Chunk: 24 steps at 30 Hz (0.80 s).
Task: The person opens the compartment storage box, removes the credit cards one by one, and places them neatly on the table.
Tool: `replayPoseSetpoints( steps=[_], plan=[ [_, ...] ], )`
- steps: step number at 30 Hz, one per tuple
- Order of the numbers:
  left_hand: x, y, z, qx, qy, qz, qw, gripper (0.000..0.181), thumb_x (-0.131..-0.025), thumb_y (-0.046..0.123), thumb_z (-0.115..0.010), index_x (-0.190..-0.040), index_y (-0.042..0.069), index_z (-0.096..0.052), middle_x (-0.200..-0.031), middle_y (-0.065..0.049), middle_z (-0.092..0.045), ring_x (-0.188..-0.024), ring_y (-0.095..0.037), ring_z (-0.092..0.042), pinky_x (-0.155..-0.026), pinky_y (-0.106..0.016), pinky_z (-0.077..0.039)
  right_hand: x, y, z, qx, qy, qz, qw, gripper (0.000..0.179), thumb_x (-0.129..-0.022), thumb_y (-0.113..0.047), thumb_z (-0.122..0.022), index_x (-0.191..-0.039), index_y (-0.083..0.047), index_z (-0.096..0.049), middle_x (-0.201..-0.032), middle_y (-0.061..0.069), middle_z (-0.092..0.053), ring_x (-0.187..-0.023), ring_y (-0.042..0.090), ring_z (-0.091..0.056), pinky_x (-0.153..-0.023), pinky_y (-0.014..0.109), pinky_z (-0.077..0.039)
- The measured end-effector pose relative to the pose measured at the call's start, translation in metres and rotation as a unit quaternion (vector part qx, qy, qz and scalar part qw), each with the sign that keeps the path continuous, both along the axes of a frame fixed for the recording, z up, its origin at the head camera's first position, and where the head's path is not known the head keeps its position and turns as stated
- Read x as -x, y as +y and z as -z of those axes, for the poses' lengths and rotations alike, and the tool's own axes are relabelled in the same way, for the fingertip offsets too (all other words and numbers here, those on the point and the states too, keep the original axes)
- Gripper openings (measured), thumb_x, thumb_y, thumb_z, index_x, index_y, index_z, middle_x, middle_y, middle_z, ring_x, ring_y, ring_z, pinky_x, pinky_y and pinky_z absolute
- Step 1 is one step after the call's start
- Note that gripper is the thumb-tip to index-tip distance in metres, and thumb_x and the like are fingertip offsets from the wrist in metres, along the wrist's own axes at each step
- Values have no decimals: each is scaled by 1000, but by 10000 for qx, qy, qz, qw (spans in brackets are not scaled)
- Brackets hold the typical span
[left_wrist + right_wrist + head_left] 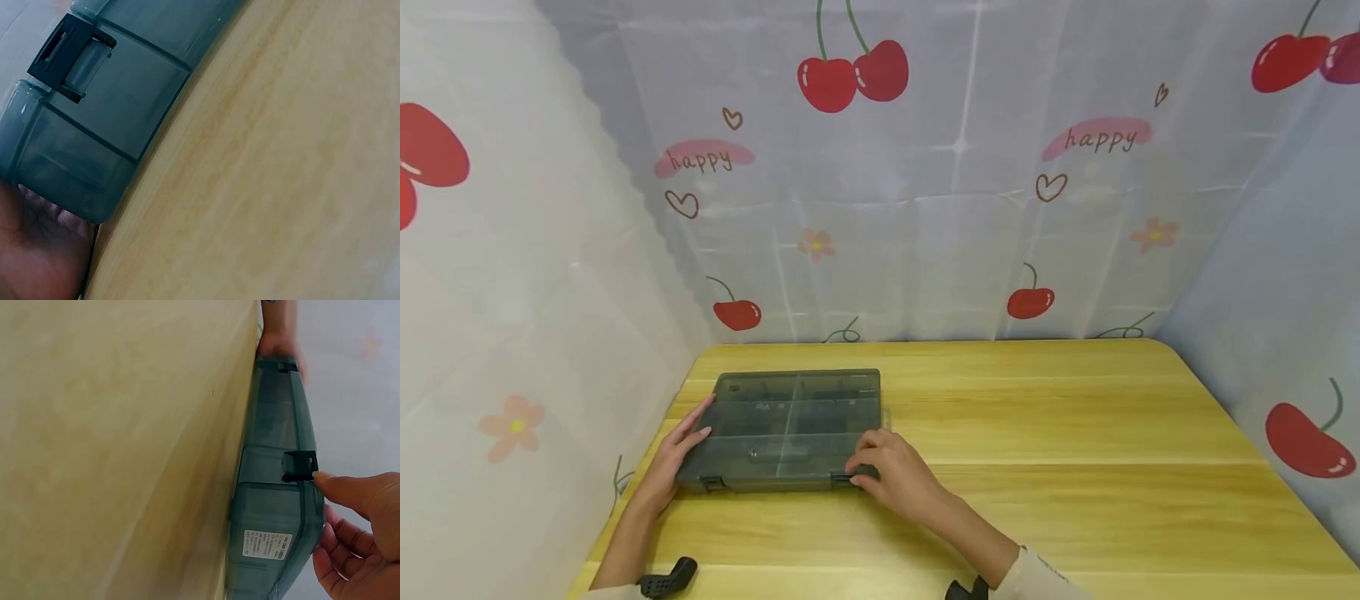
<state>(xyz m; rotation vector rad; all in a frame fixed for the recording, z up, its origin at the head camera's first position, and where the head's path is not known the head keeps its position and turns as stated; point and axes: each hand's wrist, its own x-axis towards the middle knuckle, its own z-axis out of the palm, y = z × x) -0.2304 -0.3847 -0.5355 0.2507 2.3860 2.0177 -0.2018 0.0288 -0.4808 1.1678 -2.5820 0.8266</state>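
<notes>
A translucent grey-green plastic storage box [752, 421] lies flat on the wooden table, its lid down; dividers show faintly through it. My left hand [672, 454] rests along the box's left side, fingers fairly straight and thumb on the lid. In the left wrist view, part of the left hand [44, 250] is hidden behind the box corner. A dark latch [70, 57] sits near that corner. At the right front latch [301, 465], my right hand [895, 473] pinches, its thumb against the latch and its other fingers curled at the lid edge.
The wooden table [1075, 433] extends to the right of the box. A white curtain [917, 267] printed with cherries stands behind it, with more sheeting on both sides. A white label [267, 544] is stuck on the box front. Black wrist devices [668, 577] show at the bottom.
</notes>
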Motion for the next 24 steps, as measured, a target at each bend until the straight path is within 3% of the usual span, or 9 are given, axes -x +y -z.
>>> replayPoseSetpoints(
  steps=[13, 24],
  plan=[
    [0, 1, -1, 58, -46, -49, 10000, 58, -110, 24, -47, -163, 16, -25, -171, -3, -11, -154, -13, -7, -99, -5, -31, 0, -2, 1, 174, -22, -97, 9998, 5, -85, -14, -83, -90, -15, -82, -98, -5, -63, -90, 11, -56, -88, 30, -51],
    [0, 1, -1, 43, -114, -32, 9999, 58, -110, 26, -46, -163, 19, -25, -171, -3, -9, -155, -23, -4, -99, -6, -32, 1, -2, 2, 373, -18, -110, 9992, 4, -82, -13, -84, -86, -15, -84, -95, -6, -63, -87, 11, -55, -86, 30, -51]
  ],
)
